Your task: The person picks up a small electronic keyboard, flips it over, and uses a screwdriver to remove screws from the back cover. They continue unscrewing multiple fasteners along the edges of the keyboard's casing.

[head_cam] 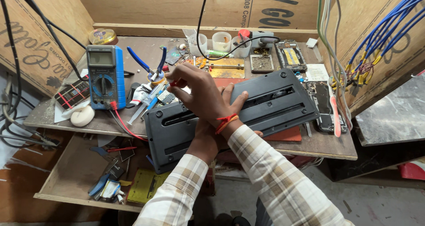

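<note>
From the head camera, a long black plastic casing [230, 113] lies underside up across the front edge of the surface [330, 146], its long axis running from the near left corner up toward the far right. The left hand [230, 104] presses flat on its middle, fingers spread, gripping nothing. The right hand [199, 91] crosses above it, fingers pinched around a small tool, seemingly working a screw; steady downward alignment matters next.

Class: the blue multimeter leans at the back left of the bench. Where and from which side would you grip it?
Grip the multimeter across its long blue side edges at mid-body, coming from the front and above. It stands tilted, face out, sides exposed; its leads leave the bottom, so probably avoid gripping there.
</note>
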